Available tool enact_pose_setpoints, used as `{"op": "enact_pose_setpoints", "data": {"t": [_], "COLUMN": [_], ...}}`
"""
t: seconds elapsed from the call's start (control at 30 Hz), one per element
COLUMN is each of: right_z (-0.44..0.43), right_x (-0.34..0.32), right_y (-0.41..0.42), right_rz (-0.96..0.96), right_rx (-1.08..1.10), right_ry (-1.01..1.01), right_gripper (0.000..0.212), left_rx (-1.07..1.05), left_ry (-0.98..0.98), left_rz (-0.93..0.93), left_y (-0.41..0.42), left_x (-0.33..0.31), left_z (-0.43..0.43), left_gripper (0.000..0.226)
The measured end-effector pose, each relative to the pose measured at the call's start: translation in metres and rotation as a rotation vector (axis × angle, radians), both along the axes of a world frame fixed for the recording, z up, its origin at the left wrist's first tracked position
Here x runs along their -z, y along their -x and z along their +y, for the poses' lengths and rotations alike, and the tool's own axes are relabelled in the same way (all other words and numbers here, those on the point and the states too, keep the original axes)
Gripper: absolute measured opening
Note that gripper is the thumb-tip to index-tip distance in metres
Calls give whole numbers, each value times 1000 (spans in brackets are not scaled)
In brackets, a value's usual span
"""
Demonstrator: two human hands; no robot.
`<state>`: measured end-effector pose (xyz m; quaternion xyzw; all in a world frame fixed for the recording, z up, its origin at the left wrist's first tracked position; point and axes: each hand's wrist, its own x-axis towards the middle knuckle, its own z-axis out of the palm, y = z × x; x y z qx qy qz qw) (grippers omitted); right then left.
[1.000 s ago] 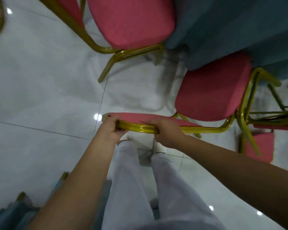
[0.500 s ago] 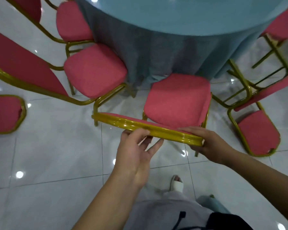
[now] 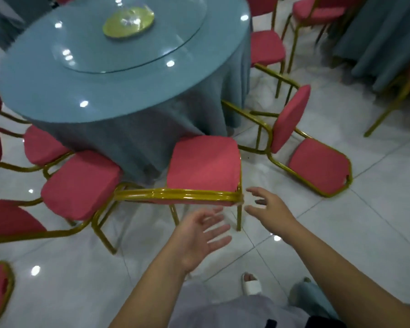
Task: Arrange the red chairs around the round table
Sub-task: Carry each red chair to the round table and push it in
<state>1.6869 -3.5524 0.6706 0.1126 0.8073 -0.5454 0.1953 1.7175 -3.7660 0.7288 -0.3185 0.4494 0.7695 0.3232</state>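
A red chair (image 3: 205, 165) with a gold frame stands pushed up to the round table (image 3: 100, 74), which wears a blue cloth. Its backrest top rail (image 3: 178, 194) faces me. My left hand (image 3: 199, 235) hovers just below the rail with fingers spread, holding nothing. To the right of the rail's end, my right hand (image 3: 268, 207) is off the chair too, fingers relaxed. A second red chair (image 3: 81, 185) sits at the table to the left. Another red chair (image 3: 317, 165) lies tipped on the floor at the right.
More red chairs (image 3: 266, 47) stand along the table's right side and at the left edge (image 3: 40, 144). A glass turntable with a yellow centre (image 3: 128, 22) tops the table. A second blue-draped table (image 3: 388, 36) is at the upper right. White glossy tiles (image 3: 341, 233) surround me.
Both hands have let go of the chair's backrest rail and drawn back from it with fingers spread. The view has lifted, showing the table top.
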Motion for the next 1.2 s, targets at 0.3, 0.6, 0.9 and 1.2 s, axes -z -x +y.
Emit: {"op": "enact_pose_setpoints", "data": {"t": [0.3, 0.6, 0.9, 1.2], "right_z": [44, 24, 27, 146], "right_x": [-19, -66, -48, -38], "right_y": [-73, -92, -114, -12], "right_rz": [-74, 5, -27, 14], "right_rx": [524, 808, 968, 847], "right_ry": [37, -14, -50, 77], "right_gripper": [26, 25, 26, 26], "left_rx": [310, 554, 961, 1184], "left_ry": [26, 20, 244, 630], "left_rz": [-19, 211, 405, 639], "left_y": [23, 97, 97, 145], "left_x": [11, 0, 27, 55], "left_z": [76, 86, 124, 202], "left_gripper": [31, 22, 32, 49]}}
